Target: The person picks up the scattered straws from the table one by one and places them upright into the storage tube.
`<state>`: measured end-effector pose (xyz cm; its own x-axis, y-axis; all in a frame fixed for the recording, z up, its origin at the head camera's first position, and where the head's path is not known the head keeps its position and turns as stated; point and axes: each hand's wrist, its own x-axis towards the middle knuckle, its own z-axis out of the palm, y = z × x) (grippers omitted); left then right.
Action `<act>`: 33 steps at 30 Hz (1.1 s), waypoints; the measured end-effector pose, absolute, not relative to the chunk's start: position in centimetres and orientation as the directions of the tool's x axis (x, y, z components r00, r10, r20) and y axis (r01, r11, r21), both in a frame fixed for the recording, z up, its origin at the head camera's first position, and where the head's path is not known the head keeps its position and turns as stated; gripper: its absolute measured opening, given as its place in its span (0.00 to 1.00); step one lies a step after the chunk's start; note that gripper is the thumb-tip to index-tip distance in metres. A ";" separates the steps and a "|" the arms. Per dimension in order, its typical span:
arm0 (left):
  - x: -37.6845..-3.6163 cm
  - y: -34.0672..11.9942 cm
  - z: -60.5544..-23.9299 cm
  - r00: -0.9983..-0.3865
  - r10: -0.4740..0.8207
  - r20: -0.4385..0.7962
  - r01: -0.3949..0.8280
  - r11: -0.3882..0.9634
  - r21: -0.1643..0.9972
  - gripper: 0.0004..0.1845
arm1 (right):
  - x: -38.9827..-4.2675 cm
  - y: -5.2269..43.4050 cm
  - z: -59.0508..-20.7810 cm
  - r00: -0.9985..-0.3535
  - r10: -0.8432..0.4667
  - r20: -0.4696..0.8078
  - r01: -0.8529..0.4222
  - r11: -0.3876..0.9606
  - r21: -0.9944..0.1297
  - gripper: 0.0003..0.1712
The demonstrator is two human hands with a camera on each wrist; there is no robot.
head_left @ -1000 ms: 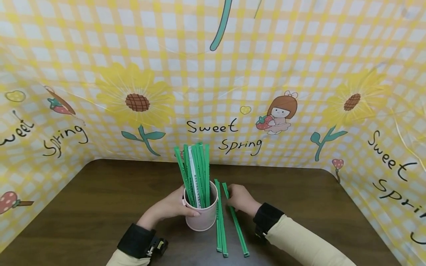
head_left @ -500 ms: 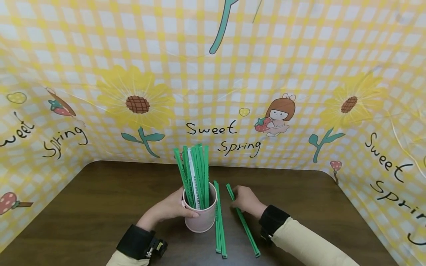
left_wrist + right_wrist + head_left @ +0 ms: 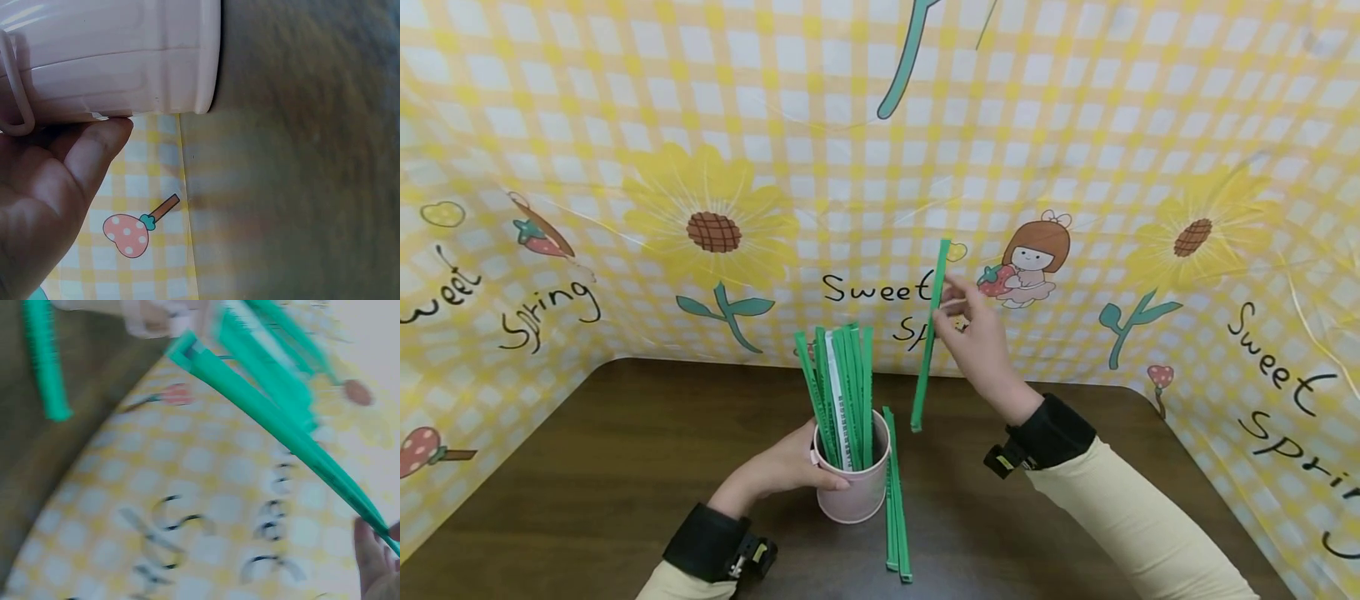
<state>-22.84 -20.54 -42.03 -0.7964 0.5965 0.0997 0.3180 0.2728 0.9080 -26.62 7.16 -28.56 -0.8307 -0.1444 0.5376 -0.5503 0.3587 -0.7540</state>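
My left hand (image 3: 782,462) grips the side of a small pink metal bucket (image 3: 854,500), thumb along its front; the left wrist view shows the thumb against the wall (image 3: 112,56). Upright in the bucket leans a bunch of long green paper-wrapped straws (image 3: 867,383), one turned with its white side (image 3: 837,400) out. To the right, my right hand (image 3: 983,342) pinches another green wrapped straw (image 3: 923,367) near its upper middle, held raised and nearly upright. Its lower end hangs in the air, right of the bucket, as the right wrist view of this straw (image 3: 275,431) also shows.
Two more wrapped straws (image 3: 897,517) lie side by side on the dark wooden table (image 3: 587,467), just right of the bucket. A yellow checked cloth (image 3: 865,200) with printed flowers and lettering walls the table at the back and both sides.
My right hand has lifted one straw off the table, up and slightly left, from lying flat to nearly upright. The left hand and bucket have stayed in place.
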 end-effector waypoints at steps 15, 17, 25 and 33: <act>-22.8 -20.5 -41.8 -0.792 0.603 0.101 0.316 0.263 0.912 0.54 | -24.7 4.0 -29.1 -0.764 -0.165 0.624 -0.645 0.212 -0.734 0.29; -22.8 -20.5 -41.8 -0.791 0.604 0.099 0.318 0.266 0.910 0.54 | -25.0 3.9 -29.8 -0.762 -0.176 0.623 -0.647 0.241 -0.724 0.28; -22.7 -20.3 -41.9 -0.787 0.611 0.091 0.318 0.273 0.908 0.54 | -25.8 3.9 -32.4 -0.792 -0.208 0.574 -0.611 0.290 -0.737 0.29; -22.7 -20.5 -41.9 -0.795 0.599 0.096 0.317 0.275 0.908 0.56 | -26.2 3.2 -34.0 -0.786 -0.267 0.558 -0.617 0.275 -0.738 0.28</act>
<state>-22.67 -20.50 -41.87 -0.7947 0.5994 0.0956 0.3169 0.2754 0.9076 -26.23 3.17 -33.99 -0.7859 -0.2672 0.5577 -0.6168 0.2747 -0.7376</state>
